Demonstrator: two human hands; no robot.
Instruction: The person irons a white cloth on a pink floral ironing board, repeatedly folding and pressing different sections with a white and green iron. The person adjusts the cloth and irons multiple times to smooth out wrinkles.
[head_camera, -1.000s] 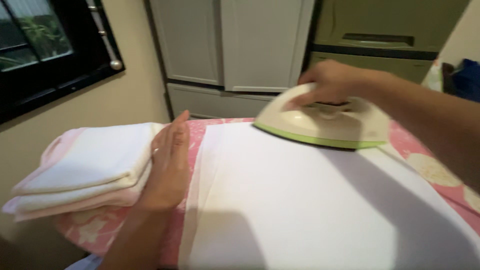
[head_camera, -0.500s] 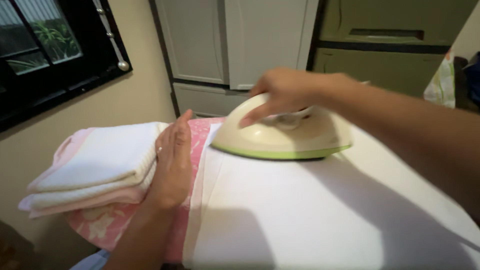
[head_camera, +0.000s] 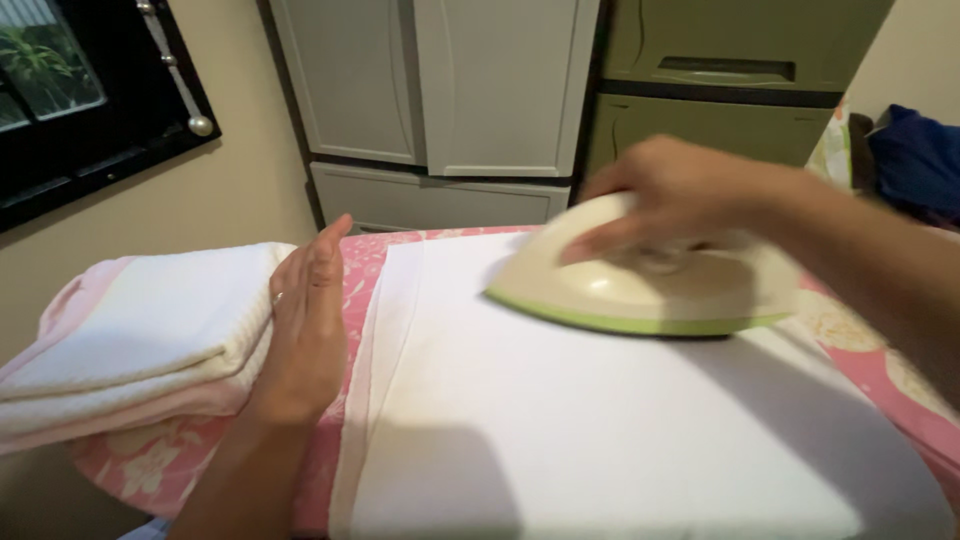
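My right hand grips the handle of a cream iron with a green base, which rests flat on a white cloth. The cloth is spread over a pink flowered ironing board. My left hand stands on its edge, fingers straight and together, on the board between the white cloth and a stack of folded white and pale pink towels. Its palm touches the side of that stack. It holds nothing.
Grey cabinet doors and an olive drawer unit stand behind the board. A dark window is at the upper left, with a beige wall below it. Blue fabric lies at the far right.
The iron slid left across the white cloth toward the towels, then back to the right. My left hand has stayed beside the towel stack.
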